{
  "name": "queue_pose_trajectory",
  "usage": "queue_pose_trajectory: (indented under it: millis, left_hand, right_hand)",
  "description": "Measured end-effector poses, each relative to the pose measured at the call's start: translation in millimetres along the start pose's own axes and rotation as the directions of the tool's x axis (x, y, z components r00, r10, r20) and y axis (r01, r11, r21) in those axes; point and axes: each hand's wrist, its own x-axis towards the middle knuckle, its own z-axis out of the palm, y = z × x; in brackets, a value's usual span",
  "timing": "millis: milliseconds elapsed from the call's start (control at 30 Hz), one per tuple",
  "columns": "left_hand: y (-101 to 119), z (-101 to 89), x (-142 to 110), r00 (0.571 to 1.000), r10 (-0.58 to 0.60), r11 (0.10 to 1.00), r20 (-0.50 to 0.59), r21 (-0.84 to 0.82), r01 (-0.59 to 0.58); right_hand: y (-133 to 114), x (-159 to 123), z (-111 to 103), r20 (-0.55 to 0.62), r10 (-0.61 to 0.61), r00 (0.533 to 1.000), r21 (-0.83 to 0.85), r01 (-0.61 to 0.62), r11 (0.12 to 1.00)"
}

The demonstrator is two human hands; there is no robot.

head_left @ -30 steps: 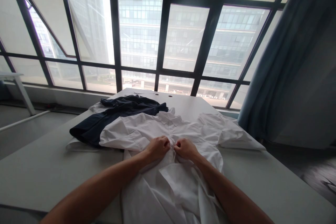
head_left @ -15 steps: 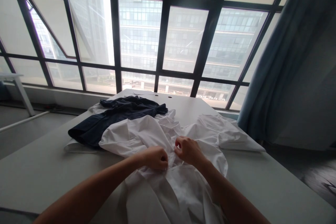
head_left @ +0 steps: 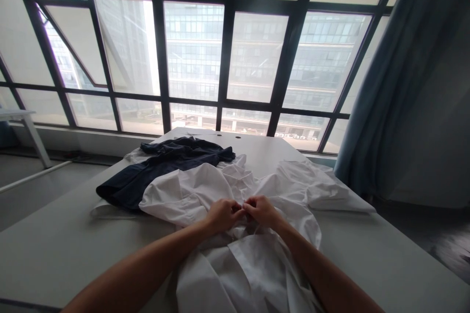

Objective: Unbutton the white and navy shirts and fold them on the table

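White collared shirt (head_left: 253,264): is lying front up on the white table (head_left: 121,244), directly before the person, its collar (head_left: 237,174) pointing toward the window (head_left: 194,54) and its lower part spreading in loose folds toward the viewer.
Left hand (head_left: 223,215): is pinching the shirt's front between thumb and fingers, below the collar; the exact bit of cloth is being hidden.
Right hand (head_left: 262,211): is pinching at the same place — its fingertips are almost meeting those of the left.
Navy garment (head_left: 165,166): is lying crumpled beyond the shirt's sleeve (head_left: 176,195) on the person's left, white cloth (head_left: 110,210) showing from under it.
White garment (head_left: 326,188): is resting on the table at the right, beside the shirt.
Surroundings: a blue curtain (head_left: 382,107) is hanging at the right — the black-framed window is spanning the background.
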Motion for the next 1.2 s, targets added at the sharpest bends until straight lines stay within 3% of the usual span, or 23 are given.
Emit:
queue_pose_trajectory:
  millis: [167,400,500,600,733,833,900,1000,1100,1200]
  left_hand:
    - [-11.7,3.9,7.7,0.998,-0.058,0.990,0.010,-0.128,0.059]
    - [-22.1,4.3,15.6,0.994,-0.053,0.927,0.095,-0.365,0.084]
    - [-22.3,4.2,15.1,0.993,-0.039,0.914,0.107,-0.397,0.079]
    - [-22.7,4.7,13.8,0.996,-0.020,0.916,0.091,-0.398,0.055]
    - [-21.8,4.7,12.1,0.996,0.026,0.912,0.085,-0.410,0.011]
    - [-19.8,3.5,10.7,0.995,0.074,0.912,0.060,-0.409,-0.043]
    - [-18.6,2.9,10.1,0.995,0.085,0.917,0.045,-0.394,-0.061]
    - [-16.9,3.7,9.3,0.998,0.047,0.926,0.052,-0.376,-0.024]
    - [-14.3,5.3,7.3,0.996,0.053,0.910,0.073,-0.414,-0.019]
    - [-13.3,1.6,5.7,0.992,0.078,0.876,0.102,-0.481,-0.020]
  right_hand:
    - [7.3,5.7,5.7,0.008,0.029,1.000,0.192,-0.030,0.981]
    - [5.7,5.9,6.1,-0.036,-0.099,0.994,-0.111,0.095,0.989]
    - [2.4,6.4,7.2,-0.014,-0.122,0.992,-0.166,0.118,0.979]
    - [1.2,7.6,6.3,0.037,-0.051,0.998,-0.050,0.053,0.997]
    - [-0.8,4.4,0.9,0.218,0.066,0.974,0.236,-0.118,0.965]
    - [-0.3,2.4,-1.4,0.205,0.059,0.977,0.293,-0.119,0.949]
    - [1.9,3.3,0.0,0.156,0.038,0.987,0.216,-0.072,0.974]
    - [3.7,5.2,6.3,0.041,-0.026,0.999,-0.047,0.028,0.999]
    - [-1.4,4.2,13.8,-0.045,-0.066,0.997,-0.331,0.048,0.943]
    - [-7.3,2.8,11.3,-0.041,-0.051,0.998,-0.468,0.026,0.884]
